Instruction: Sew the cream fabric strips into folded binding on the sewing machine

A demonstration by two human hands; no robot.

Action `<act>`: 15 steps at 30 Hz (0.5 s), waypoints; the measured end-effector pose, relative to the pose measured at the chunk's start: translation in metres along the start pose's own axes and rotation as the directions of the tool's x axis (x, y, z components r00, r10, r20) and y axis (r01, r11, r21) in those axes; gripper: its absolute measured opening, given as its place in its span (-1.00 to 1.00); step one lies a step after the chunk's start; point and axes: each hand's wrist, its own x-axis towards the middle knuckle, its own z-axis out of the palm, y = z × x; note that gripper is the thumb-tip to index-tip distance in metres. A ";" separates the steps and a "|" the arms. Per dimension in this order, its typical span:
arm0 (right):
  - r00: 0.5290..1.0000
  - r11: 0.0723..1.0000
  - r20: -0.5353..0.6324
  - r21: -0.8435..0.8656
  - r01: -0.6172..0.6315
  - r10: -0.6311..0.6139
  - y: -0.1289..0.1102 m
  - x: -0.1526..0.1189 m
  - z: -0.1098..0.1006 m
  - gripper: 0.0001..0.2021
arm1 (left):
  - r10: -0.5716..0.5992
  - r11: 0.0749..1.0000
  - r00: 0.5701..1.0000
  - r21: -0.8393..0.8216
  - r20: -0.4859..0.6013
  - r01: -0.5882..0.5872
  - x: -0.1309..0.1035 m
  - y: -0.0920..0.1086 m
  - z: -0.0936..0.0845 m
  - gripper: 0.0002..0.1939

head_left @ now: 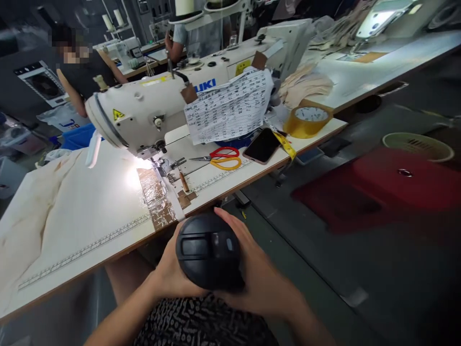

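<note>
A bottle with a round black lid [209,252], seen from above, is upright over my lap. My left hand [171,274] is wrapped round its left side. On the other side my right hand [257,271] grips it too, fingers curled behind. The lid hides most of the bottle's body and several fingertips. Just beyond, at the table's front edge, a white strip [175,199] runs from under the sewing machine [144,113] past a brown taped patch [153,194].
Red-and-yellow-handled scissors [225,158], a phone [262,145], a tape measure [287,145] and yellow tape roll [308,129] lie right of the machine. Handwritten paper [230,108] hangs on it. A red stool [378,178] stands at right. Two people are behind.
</note>
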 end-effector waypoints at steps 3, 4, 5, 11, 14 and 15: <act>0.992 0.987 -0.011 -0.105 -0.123 0.123 0.010 -0.033 -0.039 0.30 | 0.155 0.988 0.988 0.012 -0.010 -0.155 0.034 0.010 0.017 0.01; 0.987 0.976 -0.035 -0.152 -0.158 0.154 0.014 -0.042 -0.048 0.24 | 0.202 0.979 0.979 0.013 0.014 -0.202 0.045 0.011 0.026 -0.03; 0.981 0.961 -0.065 -0.199 -0.195 0.185 0.019 -0.050 -0.054 0.16 | 0.228 0.973 0.972 0.011 0.054 -0.229 0.057 0.011 0.038 -0.05; 0.901 0.874 -0.225 -0.243 -0.420 0.371 0.068 -0.086 -0.073 -0.20 | 0.066 0.963 0.906 0.211 0.417 -0.167 0.116 0.005 0.101 0.27; 0.816 0.820 -0.302 -0.152 -0.552 0.494 0.119 -0.108 -0.079 -0.27 | 0.099 0.813 0.838 0.442 0.537 -0.379 0.141 0.022 0.081 0.09; 0.771 0.792 -0.356 -0.121 -0.598 0.528 0.142 -0.114 -0.080 -0.28 | 0.146 0.770 0.814 0.452 0.563 -0.451 0.149 0.028 0.068 -0.11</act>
